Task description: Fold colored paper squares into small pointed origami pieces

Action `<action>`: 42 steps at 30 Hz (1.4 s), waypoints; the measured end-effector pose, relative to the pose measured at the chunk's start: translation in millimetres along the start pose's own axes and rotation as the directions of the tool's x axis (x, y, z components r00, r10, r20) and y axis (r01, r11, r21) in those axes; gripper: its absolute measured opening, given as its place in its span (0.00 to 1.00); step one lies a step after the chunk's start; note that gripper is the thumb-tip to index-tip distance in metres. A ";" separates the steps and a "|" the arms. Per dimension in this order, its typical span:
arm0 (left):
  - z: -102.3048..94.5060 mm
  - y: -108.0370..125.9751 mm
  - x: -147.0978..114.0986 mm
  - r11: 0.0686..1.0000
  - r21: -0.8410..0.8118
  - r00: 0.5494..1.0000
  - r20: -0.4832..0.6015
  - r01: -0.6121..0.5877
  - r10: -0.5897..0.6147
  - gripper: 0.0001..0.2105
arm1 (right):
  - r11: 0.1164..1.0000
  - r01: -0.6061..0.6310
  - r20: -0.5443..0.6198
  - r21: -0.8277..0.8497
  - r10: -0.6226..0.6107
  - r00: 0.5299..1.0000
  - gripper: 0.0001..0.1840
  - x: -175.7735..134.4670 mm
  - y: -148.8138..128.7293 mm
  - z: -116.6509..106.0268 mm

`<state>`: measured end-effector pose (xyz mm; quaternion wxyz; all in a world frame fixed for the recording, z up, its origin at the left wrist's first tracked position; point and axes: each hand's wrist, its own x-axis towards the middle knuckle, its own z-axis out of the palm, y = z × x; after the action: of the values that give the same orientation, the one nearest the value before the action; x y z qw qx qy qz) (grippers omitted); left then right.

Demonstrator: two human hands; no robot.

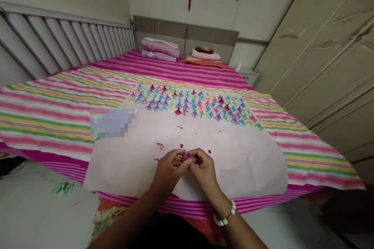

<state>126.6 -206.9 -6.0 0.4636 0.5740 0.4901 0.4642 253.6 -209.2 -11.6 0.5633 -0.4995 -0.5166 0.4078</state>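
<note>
Between the fingertips of both hands is a small folded piece of pink paper [186, 157]. My left hand [170, 166] pinches its left side with thumb and fingers. From the right, my right hand [203, 167] grips the other side, its fingers curled; a white beaded bracelet [226, 214] circles that wrist. Both hands are just above a large pale sheet [248, 159] spread on the bed. Small red scraps [159, 146] lie on the sheet around the hands. Rows of little folded paper pieces [193, 103] in many colours cover the sheet's far part.
A blurred-out stack [112, 123] lies at the sheet's left edge. The bed has a striped cover [43, 101]. Folded purple bedding [160, 49] and a pink pillow [206, 54] rest by the headboard [210, 39]. Green crumpled paper [63, 189] is on the floor at left; a wardrobe [330, 66] stands right.
</note>
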 end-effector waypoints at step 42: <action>-9.5 25.0 5.4 0.969 -0.232 0.989 0.135 0.088 -0.058 0.12 | 0.919 -0.283 0.302 0.273 0.198 0.933 0.12 -10.0 -12.8 -1.1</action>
<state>121.1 -203.0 20.4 0.5759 0.5244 0.4213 0.4646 252.6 -221.2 -0.7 0.5048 -0.4047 -0.4513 0.6146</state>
